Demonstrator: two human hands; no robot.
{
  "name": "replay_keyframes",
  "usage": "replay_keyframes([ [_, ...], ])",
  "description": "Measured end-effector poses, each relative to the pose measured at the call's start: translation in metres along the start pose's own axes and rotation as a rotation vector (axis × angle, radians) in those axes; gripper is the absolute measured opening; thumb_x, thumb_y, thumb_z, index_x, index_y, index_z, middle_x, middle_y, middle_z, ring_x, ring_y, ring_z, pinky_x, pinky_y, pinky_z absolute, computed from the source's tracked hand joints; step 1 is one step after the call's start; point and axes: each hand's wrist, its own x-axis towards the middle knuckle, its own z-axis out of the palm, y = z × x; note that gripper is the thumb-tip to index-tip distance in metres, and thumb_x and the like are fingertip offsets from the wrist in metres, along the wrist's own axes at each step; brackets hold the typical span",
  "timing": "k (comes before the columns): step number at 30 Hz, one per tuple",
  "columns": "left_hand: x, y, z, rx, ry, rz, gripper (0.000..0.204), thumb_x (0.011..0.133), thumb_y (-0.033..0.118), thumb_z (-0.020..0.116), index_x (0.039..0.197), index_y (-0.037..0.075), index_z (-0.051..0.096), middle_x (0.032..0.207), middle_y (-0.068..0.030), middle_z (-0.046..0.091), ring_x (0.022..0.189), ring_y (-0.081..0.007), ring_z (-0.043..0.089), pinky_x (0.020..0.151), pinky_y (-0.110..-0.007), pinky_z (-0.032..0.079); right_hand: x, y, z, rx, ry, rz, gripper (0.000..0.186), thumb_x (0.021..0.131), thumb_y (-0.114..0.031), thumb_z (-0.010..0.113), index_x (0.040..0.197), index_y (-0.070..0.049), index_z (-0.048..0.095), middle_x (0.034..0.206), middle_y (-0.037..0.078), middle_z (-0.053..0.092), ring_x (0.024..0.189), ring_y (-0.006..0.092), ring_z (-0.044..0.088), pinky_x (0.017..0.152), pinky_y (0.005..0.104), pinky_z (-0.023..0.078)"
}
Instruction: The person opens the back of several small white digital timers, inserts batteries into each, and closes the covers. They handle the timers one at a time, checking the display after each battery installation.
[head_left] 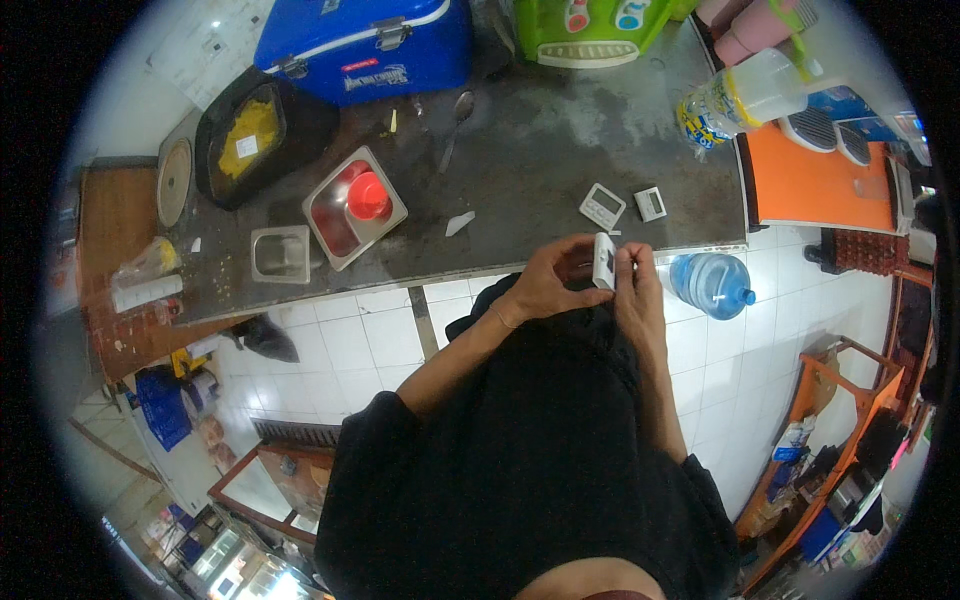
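Black clothing of the person [520, 450] fills the lower centre of the head view, with both forearms rising from it toward the counter edge

Left hand [548, 283]: fingers curled, closed around the left side of a small white rectangular device [604, 261]; thumb side lies against its face. Right hand [637, 290]: fingers also closed on the same device, pinching its right edge. Device is held upright between the two hands, just in front of the near edge of the grey counter [540, 160], not resting on it.

On the counter just beyond the hands: two more small white devices, one square with a grid face [602, 206], one smaller with a dark window [650, 203], lying side by side, apart from each other. A small white scrap [460, 223] lies to their left.

Further left: square steel pan [354, 207] with a red cap-shaped object [368, 195] inside; a smaller empty steel container [281, 253] just beside it. Black tray with yellow contents [245, 135] near the far-left corner. Blue cooler box [365, 45] and a green container [590, 28] along the back. A spoon [455, 125] lies between them.

Right end: clear plastic bottle lying tilted [745, 98]. Blue water jug [712, 284] stands on the white tiled floor beside the right hand
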Motion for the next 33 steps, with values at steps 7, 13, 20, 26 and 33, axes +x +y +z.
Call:
replay_keyframes([
  [7, -0.002, -0.004, -0.024, 0.144, 0.068, -0.032, 0.069, 0.072, 0.01, 0.083, 0.131, 0.003, 0.047, 0.124, -0.0099, 0.057, 0.114, -0.0204, 0.057, 0.1, -0.037, 0.046, 0.029, 0.007, 0.016, -0.035, -0.171, 0.026, 0.026, 0.102, -0.025, 0.039, 0.101, 0.0, 0.047, 0.088, 0.016, 0.055, 0.084, 0.0237, 0.055, 0.076, 0.0369, 0.045],
  [13, -0.002, -0.001, -0.035, 0.08, 0.119, -0.026, 0.069, 0.072, 0.012, 0.083, 0.13, 0.002, 0.047, 0.122, -0.01, 0.057, 0.115, -0.0204, 0.056, 0.102, -0.036, 0.045, 0.039, -0.009, 0.024, -0.063, -0.181, -0.032, 0.023, 0.101, -0.021, 0.039, 0.099, 0.0, 0.047, 0.087, 0.019, 0.055, 0.082, 0.0279, 0.056, 0.076, 0.0398, 0.044],
  [20, 0.01, 0.01, -0.042, 0.016, 0.09, 0.032, 0.064, 0.074, 0.003, 0.079, 0.13, 0.001, 0.047, 0.121, -0.0096, 0.057, 0.113, -0.0206, 0.057, 0.101, -0.036, 0.046, 0.044, -0.039, 0.019, 0.024, -0.143, -0.109, 0.018, 0.099, -0.02, 0.049, 0.099, -0.003, 0.045, 0.083, 0.014, 0.054, 0.078, 0.0223, 0.055, 0.071, 0.035, 0.045],
  [26, 0.022, 0.022, -0.06, -0.102, 0.162, 0.152, 0.063, 0.076, 0.013, 0.079, 0.129, 0.0, 0.047, 0.128, -0.0168, 0.055, 0.116, -0.0274, 0.056, 0.099, -0.038, 0.048, 0.091, 0.003, 0.034, 0.37, -0.037, 0.096, 0.028, 0.091, -0.024, 0.065, 0.099, -0.003, 0.049, 0.082, 0.008, 0.057, 0.078, 0.0184, 0.056, 0.069, 0.0308, 0.046],
  [33, 0.021, 0.067, -0.058, -0.451, -0.029, 0.201, 0.077, 0.077, 0.031, 0.078, 0.135, -0.002, 0.039, 0.132, -0.0244, 0.05, 0.121, -0.0355, 0.053, 0.101, -0.042, 0.047, 0.175, 0.072, 0.07, -0.289, 0.028, -0.098, 0.041, 0.087, -0.028, 0.068, 0.111, 0.001, 0.051, 0.097, 0.017, 0.064, 0.084, 0.0263, 0.062, 0.079, 0.036, 0.048],
])
